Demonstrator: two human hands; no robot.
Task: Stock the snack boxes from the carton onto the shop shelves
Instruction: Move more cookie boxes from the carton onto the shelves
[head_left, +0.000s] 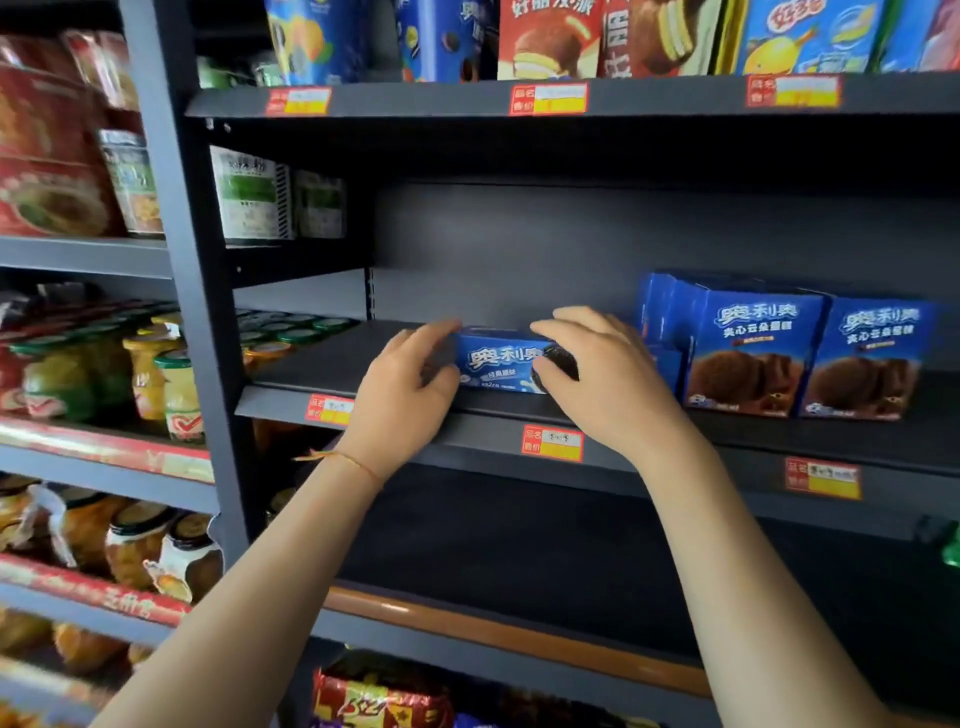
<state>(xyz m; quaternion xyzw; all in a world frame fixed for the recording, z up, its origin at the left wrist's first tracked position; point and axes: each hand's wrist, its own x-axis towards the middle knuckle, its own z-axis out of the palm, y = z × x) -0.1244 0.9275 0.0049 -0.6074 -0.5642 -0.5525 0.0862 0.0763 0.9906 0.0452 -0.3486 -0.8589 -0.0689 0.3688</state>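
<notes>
- Two bare forearms are reaching up from the bottom edge toward the middle shelf (395, 364); a thin cord bracelet (353, 460) is circling the left wrist.
- The left hand (402, 389) is curling around the left end of a low blue cookie box (496, 364), thumb in front, fingers over the top.
- The right hand (608, 374) is closing on the box's right end, fingers draped over its top, thumb pressing the front face.
- The cookie box is lying lengthwise on the dark shelf, near the front lip, just above a red-and-yellow price tag (551, 443).
- Just right of the right hand, taller blue cake boxes (753, 353) are standing upright in a row on the same shelf.
- Further back, the grey back panel (519, 244) is showing bare behind the hands.
- On the shelf above, red pie boxes (550, 39) and other blue packs are lining the edge.
- To the left, jars of fruit (176, 389) are filling the neighbouring rack.
</notes>
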